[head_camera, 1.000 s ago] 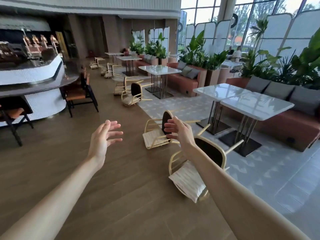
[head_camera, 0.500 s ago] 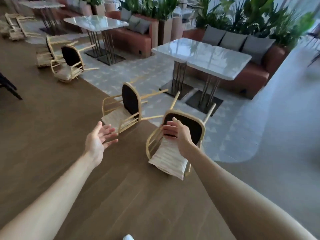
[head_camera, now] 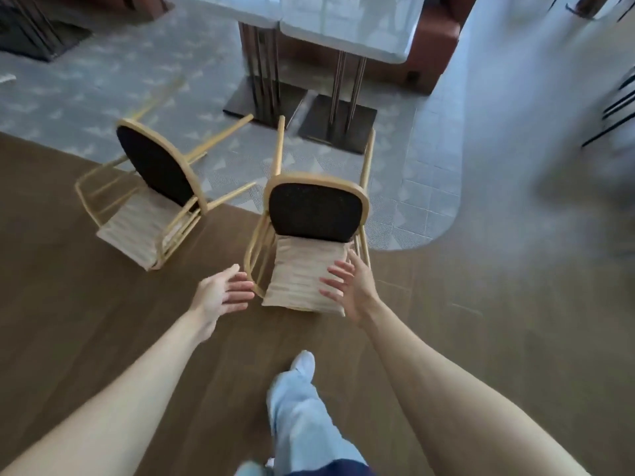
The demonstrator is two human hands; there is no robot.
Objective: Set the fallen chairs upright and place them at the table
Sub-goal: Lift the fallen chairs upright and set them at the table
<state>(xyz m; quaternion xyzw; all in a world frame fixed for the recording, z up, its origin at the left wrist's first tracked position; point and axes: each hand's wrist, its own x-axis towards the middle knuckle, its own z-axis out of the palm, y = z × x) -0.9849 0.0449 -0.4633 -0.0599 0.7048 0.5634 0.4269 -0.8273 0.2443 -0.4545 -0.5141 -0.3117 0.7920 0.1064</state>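
Note:
Two fallen chairs lie on their backs, legs pointing toward the white marble table [head_camera: 343,32]. Each has a yellow-wood frame, a black seat underside and a beige striped back cushion. The near chair [head_camera: 312,211] lies straight ahead, its cushion toward me. My left hand [head_camera: 221,293] reaches with straight fingers toward its left frame rail, fingertips at the rail. My right hand [head_camera: 348,286] hovers open over the cushion's right edge, holding nothing. The second chair [head_camera: 154,166] lies farther left, angled.
The table stands on two metal pedestals with dark square bases [head_camera: 336,123] on grey patterned tile. A brown sofa [head_camera: 436,39] sits behind it. I stand on brown wood flooring [head_camera: 103,321], my leg in light blue trousers [head_camera: 302,407] stepping forward. Dark chair legs [head_camera: 618,108] show at right.
I have walked closer and tilted my view down. Both hands have lowered to either side of the near chair's cushion. The chairs have not moved.

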